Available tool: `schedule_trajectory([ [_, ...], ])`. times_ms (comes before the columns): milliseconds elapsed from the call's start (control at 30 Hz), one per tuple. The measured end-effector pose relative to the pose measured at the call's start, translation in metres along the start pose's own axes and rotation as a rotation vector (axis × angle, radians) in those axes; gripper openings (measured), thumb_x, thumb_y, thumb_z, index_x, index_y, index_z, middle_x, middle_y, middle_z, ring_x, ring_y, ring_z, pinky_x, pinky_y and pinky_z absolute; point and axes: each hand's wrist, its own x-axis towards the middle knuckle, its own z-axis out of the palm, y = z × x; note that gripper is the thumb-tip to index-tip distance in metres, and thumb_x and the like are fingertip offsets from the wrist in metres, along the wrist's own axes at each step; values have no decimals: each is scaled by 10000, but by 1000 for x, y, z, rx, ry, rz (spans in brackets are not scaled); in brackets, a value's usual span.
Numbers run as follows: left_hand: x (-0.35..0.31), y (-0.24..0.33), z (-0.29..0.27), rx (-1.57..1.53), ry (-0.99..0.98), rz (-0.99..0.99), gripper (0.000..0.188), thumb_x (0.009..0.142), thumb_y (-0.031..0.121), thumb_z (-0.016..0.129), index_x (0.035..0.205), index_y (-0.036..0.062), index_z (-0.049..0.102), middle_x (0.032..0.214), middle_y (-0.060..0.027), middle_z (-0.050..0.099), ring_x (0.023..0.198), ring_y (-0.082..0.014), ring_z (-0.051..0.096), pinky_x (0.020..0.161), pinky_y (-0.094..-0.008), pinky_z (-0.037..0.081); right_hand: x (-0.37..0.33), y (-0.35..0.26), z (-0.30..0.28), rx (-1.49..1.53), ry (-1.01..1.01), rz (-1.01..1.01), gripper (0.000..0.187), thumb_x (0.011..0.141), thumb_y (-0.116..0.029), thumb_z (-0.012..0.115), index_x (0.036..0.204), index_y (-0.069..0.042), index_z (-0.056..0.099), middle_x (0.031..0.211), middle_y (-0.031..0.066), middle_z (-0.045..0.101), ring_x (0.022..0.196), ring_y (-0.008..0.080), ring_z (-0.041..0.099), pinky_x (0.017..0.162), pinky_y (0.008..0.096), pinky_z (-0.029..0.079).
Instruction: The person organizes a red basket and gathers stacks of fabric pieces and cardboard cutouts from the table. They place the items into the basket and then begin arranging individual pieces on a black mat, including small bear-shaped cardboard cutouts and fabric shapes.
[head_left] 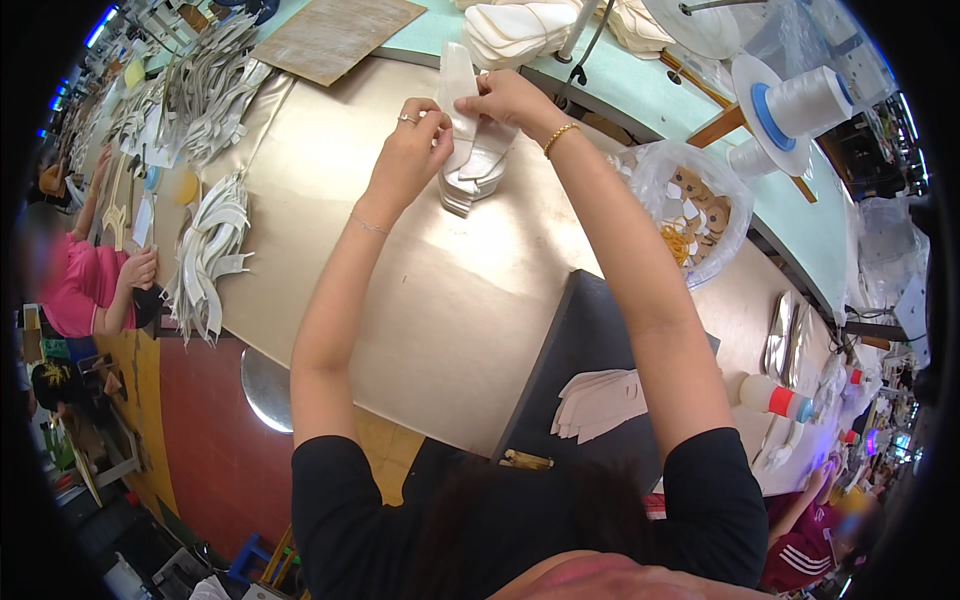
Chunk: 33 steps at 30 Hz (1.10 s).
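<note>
Pieces (472,182), pale and flat, are lying stacked at twelve o'clock, several already layered, a long strip (457,68) reaching beyond them. My right hand (508,97) is pinching its right edge; my left hand (415,145) is curling beside it, though whether it's gripping I cannot tell. How many are remaining isn't showing. Fanned panels (600,402) are lying apart at four, a bag (742,205) is crowding my right forearm (622,235) at two, and a board (338,35) is resting at eleven.

glossy pale stack (478,178): layered unevenly, on worktable (430,300) | long pale piece (456,75): overlapping its far end
</note>
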Motion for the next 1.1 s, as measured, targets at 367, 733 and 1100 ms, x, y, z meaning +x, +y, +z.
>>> schedule_trajectory([
  [367,-4,-7,6,-87,29,-49,145,858,89,673,977,21,625,1194,-156,529,892,-279,656,744,-360,575,-7,19,2,-242,316,-213,527,689,-437,801,980,-10,700,868,160,695,771,303,643,786,375,517],
  [733,34,-11,27,-197,-109,-483,888,773,475,781,1380,-82,449,1344,-299,479,1242,-391,517,1023,-417,448,-21,38,-5,-50,485,-5,447,830,-211,696,1220,-1,643,1059,185,702,962,311,678,896,375,500],
  [1100,52,-30,30,-143,-215,-387,850,771,297,692,1431,-120,356,1363,-319,479,1282,-402,482,1066,-372,404,-1,32,-16,-148,267,-19,425,870,-177,662,1276,-57,628,1184,168,675,1075,309,650,970,367,482],
])
